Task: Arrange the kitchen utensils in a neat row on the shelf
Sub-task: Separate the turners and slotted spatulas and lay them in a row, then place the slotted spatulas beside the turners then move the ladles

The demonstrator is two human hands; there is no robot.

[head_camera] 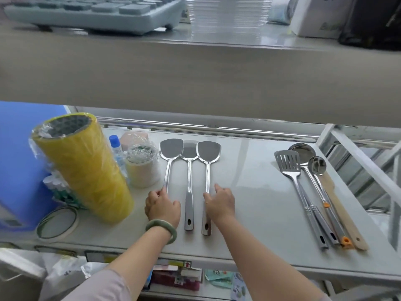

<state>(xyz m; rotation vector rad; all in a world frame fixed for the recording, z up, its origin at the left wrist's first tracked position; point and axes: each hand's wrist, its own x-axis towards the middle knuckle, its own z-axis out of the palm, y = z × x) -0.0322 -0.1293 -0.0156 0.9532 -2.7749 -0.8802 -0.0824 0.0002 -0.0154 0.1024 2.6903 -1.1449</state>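
Three steel spatulas lie side by side on the white shelf [249, 192], blades away from me: the left spatula [170, 153], the middle spatula [189, 181] and the right spatula [207, 157]. My left hand [162, 207] is closed around the left spatula's handle. My right hand [220, 203] rests on the right spatula's handle, fingers curled over it. Further right lies a loose group: a slotted turner [288, 166], a big ladle [302, 149], a small ladle [317, 165] and a wooden-handled utensil [340, 205].
A tall yellow tape stack [84, 168] stands at the left, with a white roll [142, 170], a blue-capped bottle [116, 146] and a thin tape ring [57, 222] near it. A blue box [19, 153] fills the far left. An upper shelf [195, 79] overhangs.
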